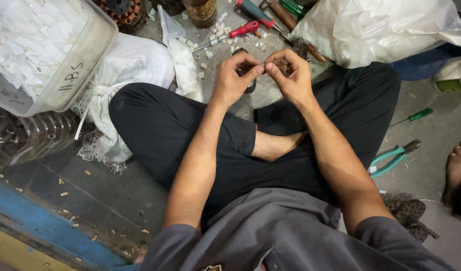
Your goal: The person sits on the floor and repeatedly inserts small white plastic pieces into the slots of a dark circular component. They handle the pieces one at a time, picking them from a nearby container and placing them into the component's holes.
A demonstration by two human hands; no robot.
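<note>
I sit cross-legged on the floor in black trousers. My left hand (234, 78) and my right hand (289, 75) meet above my knees, fingertips pinched together on a small pale piece (264, 64) held between them. The piece is too small to make out. A dark object (250, 84) lies on the floor just beneath my left hand, partly hidden by it. Small white scraps (218, 31) are scattered on the floor beyond my hands.
A clear plastic tub (85, 60) of white strips stands at upper left, beside white sacks (135, 62). Red-handled screwdrivers (243, 29) lie ahead. A large white plastic bag (381, 27) sits upper right. Green pliers (393, 156), a green screwdriver (416, 115) and another person's foot (459, 163) are at right.
</note>
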